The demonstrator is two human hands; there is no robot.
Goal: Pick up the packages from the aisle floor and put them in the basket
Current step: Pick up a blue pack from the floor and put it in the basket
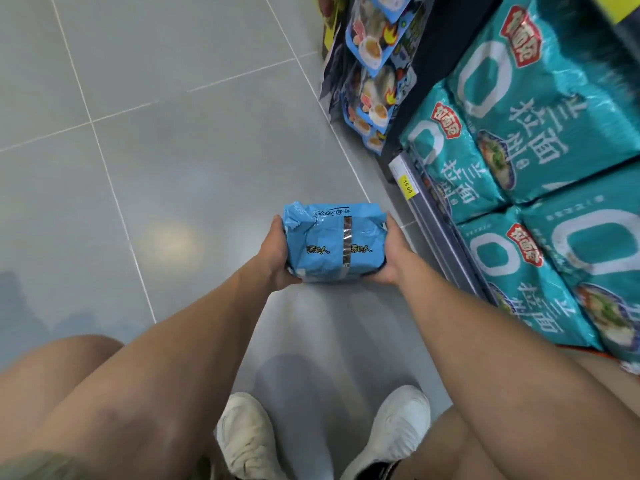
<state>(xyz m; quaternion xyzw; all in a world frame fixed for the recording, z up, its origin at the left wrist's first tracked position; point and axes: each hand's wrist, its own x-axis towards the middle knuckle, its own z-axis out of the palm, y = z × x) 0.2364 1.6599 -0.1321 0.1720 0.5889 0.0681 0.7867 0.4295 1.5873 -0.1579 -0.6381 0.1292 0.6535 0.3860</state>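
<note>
"Blue pack [332, 244] is off the floor [156, 150]. You hold it between both hands, out in front of your knees."

"Mind your grip: your left hand [277, 263] clasps the crimped end with the thumb along its edge, and your right hand [391, 252] cups the other end. Your fingers run underneath, so I cannot tell how they lie."

"So the pick-up of this one looks done. The drop isn't, because no basket shows anywhere in view."

"Then you can't say what's in the basket, or how many packs you've put away. I see none lying loose on the open tiles near you."

"Only the teal packs [540, 140] stacked on the shelf to your right, and I'd judge those are stock, not yours to gather."

"What's left for you, at least: find the basket and lay this pack in."
</note>
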